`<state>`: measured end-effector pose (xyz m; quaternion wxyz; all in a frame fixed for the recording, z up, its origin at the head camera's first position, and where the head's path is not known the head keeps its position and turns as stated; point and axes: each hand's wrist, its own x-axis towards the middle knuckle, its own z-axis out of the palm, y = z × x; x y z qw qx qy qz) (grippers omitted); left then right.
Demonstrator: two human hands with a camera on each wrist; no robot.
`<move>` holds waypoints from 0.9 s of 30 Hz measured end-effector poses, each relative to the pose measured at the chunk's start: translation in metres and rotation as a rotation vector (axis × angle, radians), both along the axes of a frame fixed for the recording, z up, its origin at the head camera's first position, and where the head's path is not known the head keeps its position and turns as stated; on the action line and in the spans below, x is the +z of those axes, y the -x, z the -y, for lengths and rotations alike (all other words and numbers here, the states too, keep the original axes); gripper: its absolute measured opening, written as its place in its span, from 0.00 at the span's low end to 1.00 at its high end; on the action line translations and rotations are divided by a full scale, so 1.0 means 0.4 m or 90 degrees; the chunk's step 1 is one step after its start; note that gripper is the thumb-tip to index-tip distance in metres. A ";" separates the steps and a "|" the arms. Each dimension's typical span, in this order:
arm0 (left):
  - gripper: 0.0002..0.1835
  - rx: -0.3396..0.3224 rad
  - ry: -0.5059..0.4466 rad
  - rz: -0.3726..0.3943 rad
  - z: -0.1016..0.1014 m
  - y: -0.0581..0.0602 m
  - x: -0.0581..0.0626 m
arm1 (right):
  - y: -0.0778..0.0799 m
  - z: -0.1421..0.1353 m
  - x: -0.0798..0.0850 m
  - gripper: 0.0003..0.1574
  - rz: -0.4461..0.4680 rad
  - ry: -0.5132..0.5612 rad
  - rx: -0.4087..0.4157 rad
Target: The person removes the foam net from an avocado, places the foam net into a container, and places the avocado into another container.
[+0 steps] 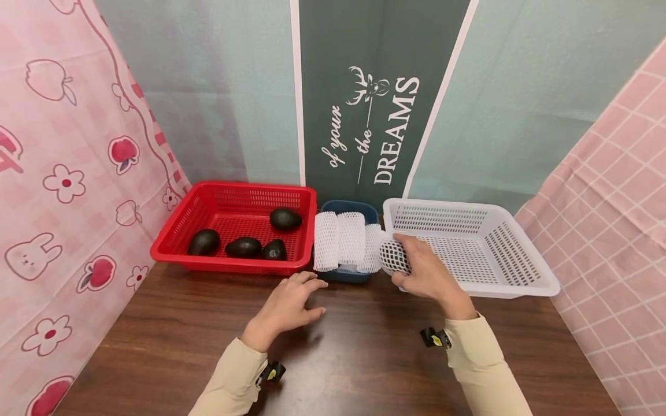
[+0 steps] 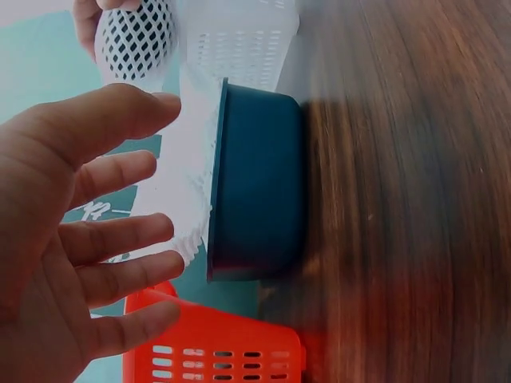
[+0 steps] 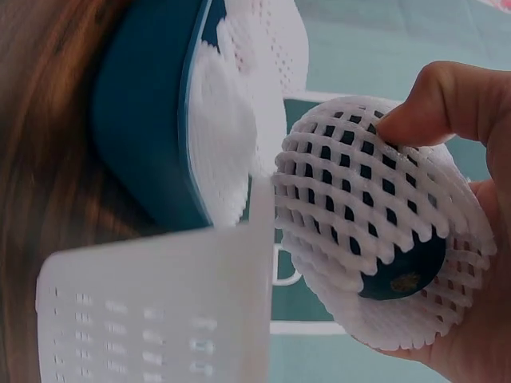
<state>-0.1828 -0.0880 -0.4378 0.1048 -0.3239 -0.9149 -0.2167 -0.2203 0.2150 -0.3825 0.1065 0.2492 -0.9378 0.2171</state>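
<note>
My right hand (image 1: 429, 274) grips an avocado (image 3: 415, 267) wrapped in a white foam net sleeve (image 3: 351, 183). It is held beside the left end of the white basket (image 1: 512, 290), above rim height in the right wrist view. The avocado's stem end shows dark through the sleeve's opening. My left hand (image 1: 286, 306), fingers spread and loosely bent, holds nothing in front of the small blue tub (image 2: 259, 183). More white foam net sleeves (image 1: 352, 237) lie heaped across that tub. Several bare dark avocados (image 1: 244, 247) rest in the red basket (image 1: 195, 263) on the left.
Both baskets and the tub stand in a row along the back of the brown wooden table (image 1: 364, 346). A green curtain with white lettering (image 1: 398, 133) hangs behind them. Pink patterned cloth (image 1: 62, 231) borders the left side, pink checked cloth (image 1: 614, 190) the right.
</note>
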 end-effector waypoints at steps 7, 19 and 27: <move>0.23 0.000 -0.007 -0.007 0.024 -0.004 -0.008 | -0.021 0.039 -0.011 0.46 -0.003 0.000 0.051; 0.23 0.014 -0.006 0.003 0.058 -0.010 -0.029 | -0.043 0.074 -0.044 0.43 -0.021 0.017 0.109; 0.23 0.026 0.005 0.012 0.079 -0.016 -0.038 | -0.061 0.102 -0.066 0.42 -0.011 0.029 0.138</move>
